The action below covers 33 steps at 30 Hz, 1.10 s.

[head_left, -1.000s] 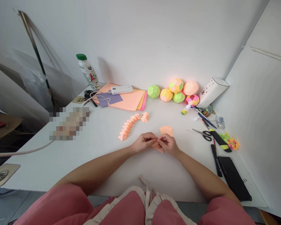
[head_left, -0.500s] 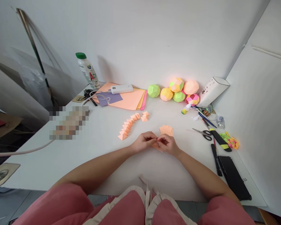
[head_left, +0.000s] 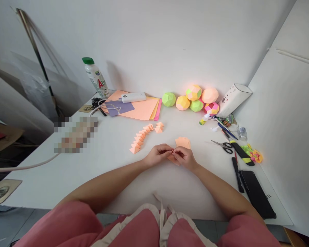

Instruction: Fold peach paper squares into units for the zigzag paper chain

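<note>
1. L hand (head_left: pixel 158 156) & R hand (head_left: pixel 186 157) meet over the counter (head_left: pixel 105 140); fingers of both pinched on peach paper (head_left: pixel 175 161), tips close tog.
2. Paper's mostly hidden by hands; only lower part shows b/w them, so fold shape can't be told.
3. Peach slips (head_left: pixel 183 142) just beyond R hand, which partly covers their near edge.
4. Pixelated patch (head_left: pixel 78 135) on L: contents unreadable.
5. Purple sheet (head_left: pixel 123 108) partly under cable (head_left: pixel 94 110).
6. Paper balls (head_left: pixel 193 92) at back overlap; small bits nr white box (head_left: pixel 234 100) jumbled, hard to ID.
</note>
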Tool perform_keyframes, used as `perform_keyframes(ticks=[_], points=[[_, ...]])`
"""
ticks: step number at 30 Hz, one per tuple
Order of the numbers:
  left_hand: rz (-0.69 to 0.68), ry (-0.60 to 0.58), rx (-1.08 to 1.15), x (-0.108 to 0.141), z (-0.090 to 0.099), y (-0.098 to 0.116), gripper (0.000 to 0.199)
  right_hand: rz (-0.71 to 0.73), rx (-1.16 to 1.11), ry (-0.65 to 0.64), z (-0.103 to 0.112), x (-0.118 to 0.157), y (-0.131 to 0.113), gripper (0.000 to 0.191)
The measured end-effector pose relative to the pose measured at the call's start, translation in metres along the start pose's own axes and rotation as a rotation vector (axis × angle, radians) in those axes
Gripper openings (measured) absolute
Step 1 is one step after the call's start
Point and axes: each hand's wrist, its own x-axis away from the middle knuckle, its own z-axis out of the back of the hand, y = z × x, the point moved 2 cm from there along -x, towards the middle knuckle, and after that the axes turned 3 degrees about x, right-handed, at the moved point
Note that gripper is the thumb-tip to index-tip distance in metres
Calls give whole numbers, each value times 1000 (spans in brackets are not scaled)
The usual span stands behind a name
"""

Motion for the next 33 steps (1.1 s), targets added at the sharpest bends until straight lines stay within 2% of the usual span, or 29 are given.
perform_keyframes(ticks=[10, 16, 27, 33], points=[[-35, -11, -33, 0, 1, -4, 20, -143, -131, -33, 1, -1, 6, 19], [-25, 0, -29, 0, 1, -3, 19, -181, -166, -35, 1, 0, 7, 18], [8, -15, 4, 2, -1, 2, 18, -172, -179, -14, 1, -1, 6, 17], [22, -3, 11, 2, -2, -1, 19, -98, -167, -4, 2, -2, 5, 17]])
